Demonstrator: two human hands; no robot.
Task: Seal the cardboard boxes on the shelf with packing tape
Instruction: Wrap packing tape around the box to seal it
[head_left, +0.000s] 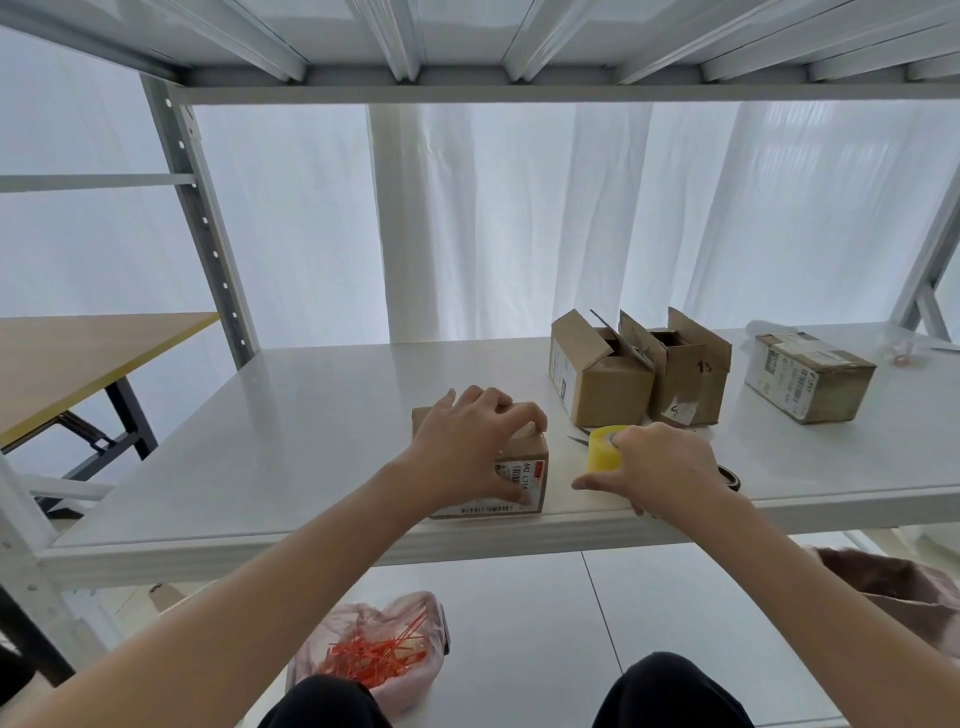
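Note:
A small cardboard box (524, 470) with a barcode label sits near the front edge of the white shelf (291, 457). My left hand (467, 441) lies over its top, fingers curled round the box's far and right edges. My right hand (660, 467) grips a yellow roll of packing tape (601, 448) just right of that box, fingers through its core. Behind it stand two cardboard boxes with open flaps, one (597, 374) beside the other (685, 371). A closed box (810, 376) with labels lies further right.
Scissor tips (579, 440) poke out behind the tape roll, and a dark object (730, 477) lies by my right wrist. Below the shelf a plastic bag of orange cable ties (374, 654) lies on the floor. A wooden table (78, 358) stands at left.

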